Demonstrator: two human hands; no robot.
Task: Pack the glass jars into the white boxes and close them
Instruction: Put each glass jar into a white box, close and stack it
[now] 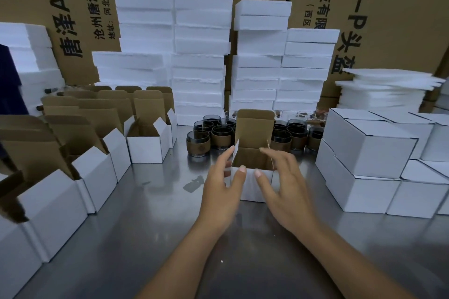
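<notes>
Between box stacks (369,153) (jars (220,138) behind), white box (252,189), left hand (222,187) pinching flap (235,153), right hand (286,187) spread.

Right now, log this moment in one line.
left hand: holds open box by left flap | right hand: open, thumb at front rim | lid: up | jars: behind box, none visibly inside

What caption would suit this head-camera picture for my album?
A left hand holds an open white box on a steel table, right hand alongside, glass jars waiting behind.
</notes>
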